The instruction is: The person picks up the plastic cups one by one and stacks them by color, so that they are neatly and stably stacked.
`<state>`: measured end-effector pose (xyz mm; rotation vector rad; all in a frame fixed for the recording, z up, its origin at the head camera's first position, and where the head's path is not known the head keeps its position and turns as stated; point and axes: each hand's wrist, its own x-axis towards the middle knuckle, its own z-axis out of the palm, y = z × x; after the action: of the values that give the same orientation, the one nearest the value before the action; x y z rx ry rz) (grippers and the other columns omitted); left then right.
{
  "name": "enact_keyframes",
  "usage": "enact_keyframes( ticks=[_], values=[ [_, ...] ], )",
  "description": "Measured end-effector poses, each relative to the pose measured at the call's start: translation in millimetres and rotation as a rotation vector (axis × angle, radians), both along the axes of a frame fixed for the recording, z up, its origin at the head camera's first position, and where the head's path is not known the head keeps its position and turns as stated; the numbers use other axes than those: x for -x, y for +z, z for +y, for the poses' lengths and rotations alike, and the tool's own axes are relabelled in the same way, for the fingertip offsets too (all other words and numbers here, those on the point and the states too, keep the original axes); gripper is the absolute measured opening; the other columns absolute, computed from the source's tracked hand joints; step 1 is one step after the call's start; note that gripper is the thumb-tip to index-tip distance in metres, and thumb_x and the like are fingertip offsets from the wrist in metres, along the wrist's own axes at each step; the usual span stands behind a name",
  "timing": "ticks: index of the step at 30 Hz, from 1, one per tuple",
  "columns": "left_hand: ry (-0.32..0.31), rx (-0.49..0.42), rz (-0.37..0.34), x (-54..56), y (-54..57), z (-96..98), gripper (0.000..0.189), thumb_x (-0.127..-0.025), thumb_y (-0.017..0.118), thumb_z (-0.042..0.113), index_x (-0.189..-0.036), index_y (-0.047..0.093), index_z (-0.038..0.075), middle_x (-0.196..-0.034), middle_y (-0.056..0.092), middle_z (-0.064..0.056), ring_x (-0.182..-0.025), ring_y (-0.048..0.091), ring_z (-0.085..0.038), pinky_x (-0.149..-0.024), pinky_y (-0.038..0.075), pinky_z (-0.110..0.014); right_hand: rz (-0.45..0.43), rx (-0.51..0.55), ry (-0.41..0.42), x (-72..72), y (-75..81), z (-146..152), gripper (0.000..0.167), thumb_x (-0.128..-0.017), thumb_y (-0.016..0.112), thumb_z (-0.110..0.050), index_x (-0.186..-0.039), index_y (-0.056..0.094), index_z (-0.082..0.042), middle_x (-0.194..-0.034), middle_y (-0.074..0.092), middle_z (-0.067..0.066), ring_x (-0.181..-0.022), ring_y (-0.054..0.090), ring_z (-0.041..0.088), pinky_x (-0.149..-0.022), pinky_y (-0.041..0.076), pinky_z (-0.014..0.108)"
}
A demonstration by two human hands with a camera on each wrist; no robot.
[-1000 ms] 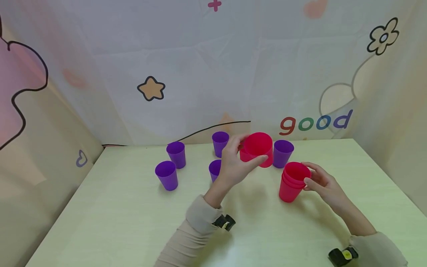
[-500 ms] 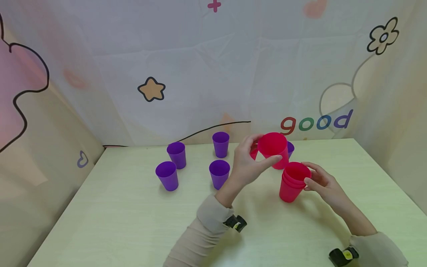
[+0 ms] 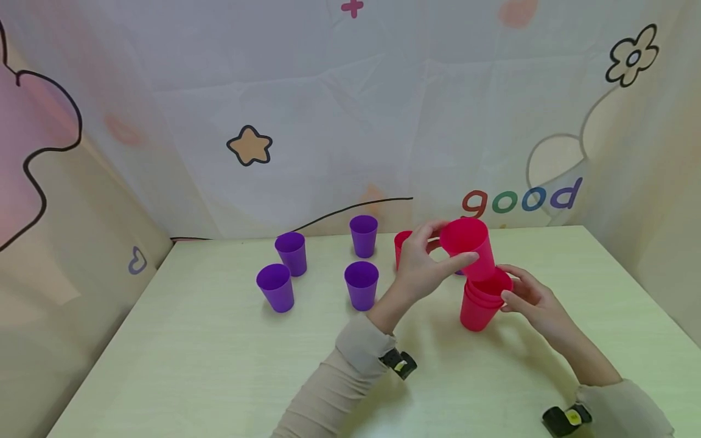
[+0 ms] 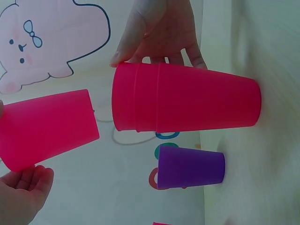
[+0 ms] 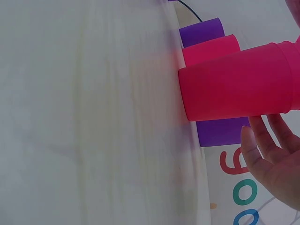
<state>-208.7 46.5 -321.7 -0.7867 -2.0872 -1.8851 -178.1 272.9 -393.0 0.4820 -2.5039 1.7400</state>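
My left hand (image 3: 424, 258) pinches a red cup (image 3: 472, 246) by its sides, thumb in front and fingers behind. This cup is upright and slightly tilted, over a stack of nested red cups (image 3: 477, 311). In the left wrist view, a gap shows between the held cup (image 4: 49, 129) and the top rim of the stack (image 4: 187, 98). My right hand (image 3: 533, 301) holds the stack from the right, thumb and fingers near its upper rims. The stack is upright, its base low at the tabletop in the right wrist view.
Purple cups stand upright at the left (image 3: 275, 289), behind it (image 3: 291, 254), and in the middle (image 3: 361, 286) and back (image 3: 364, 237). Another red cup (image 3: 401, 244) is partly behind my left hand. A purple cup (image 4: 191, 167) stands behind the stack. A printed curtain (image 3: 328, 121) backs the table.
My left hand has carried the red cup rightward, from left of the stack to over it, uncovering the front middle purple cup. The right hand and the stack stay almost in place.
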Motion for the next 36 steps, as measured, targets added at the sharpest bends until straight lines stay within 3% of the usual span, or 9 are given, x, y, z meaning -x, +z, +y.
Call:
enact_keyframes(
  ticks=[12, 17, 27, 36],
  values=[
    [-0.013, 0.027, -0.026, 2.7, -0.7, 10.1, 0.053, -0.076, 0.073, 0.024, -0.121, 0.052, 0.009, -0.111, 0.057, 0.002, -0.097, 0.052, -0.004, -0.082, 0.046, -0.020, 0.002, 0.004, -0.001, -0.2, 0.8, 2, 0.047, -0.093, 0.050, -0.012, -0.136, 0.036, -0.023, -0.108, 0.053, -0.020, -0.090, 0.058, 0.003, -0.072, 0.052, 0.026],
    [-0.042, 0.049, -0.055, 4.5, -1.0, 13.5, 0.053, -0.076, 0.073, 0.022, -0.123, 0.051, 0.008, -0.110, 0.057, 0.002, -0.097, 0.051, -0.001, -0.081, 0.045, -0.018, 0.001, 0.009, 0.003, -0.4, 0.9, 2, 0.047, -0.093, 0.050, -0.012, -0.136, 0.036, -0.023, -0.108, 0.054, -0.020, -0.090, 0.058, 0.003, -0.072, 0.052, 0.027],
    [-0.086, 0.158, -0.160, 8.8, -5.8, 15.6, 0.057, -0.075, 0.075, 0.021, -0.125, 0.050, 0.011, -0.112, 0.054, 0.004, -0.098, 0.051, -0.007, -0.071, 0.048, -0.016, 0.014, 0.015, 0.012, -1.7, -0.1, 2, 0.046, -0.094, 0.049, -0.011, -0.136, 0.036, -0.023, -0.107, 0.055, -0.020, -0.088, 0.059, 0.004, -0.072, 0.052, 0.026],
    [-0.074, 0.199, -0.186, 10.6, -9.9, 17.1, 0.059, -0.074, 0.075, 0.021, -0.126, 0.050, 0.011, -0.114, 0.054, 0.003, -0.095, 0.052, -0.005, -0.070, 0.048, -0.016, 0.010, 0.020, 0.012, -0.4, 0.3, 2, 0.046, -0.093, 0.050, -0.011, -0.136, 0.036, -0.022, -0.106, 0.055, -0.021, -0.088, 0.059, 0.003, -0.072, 0.052, 0.026]
  ],
)
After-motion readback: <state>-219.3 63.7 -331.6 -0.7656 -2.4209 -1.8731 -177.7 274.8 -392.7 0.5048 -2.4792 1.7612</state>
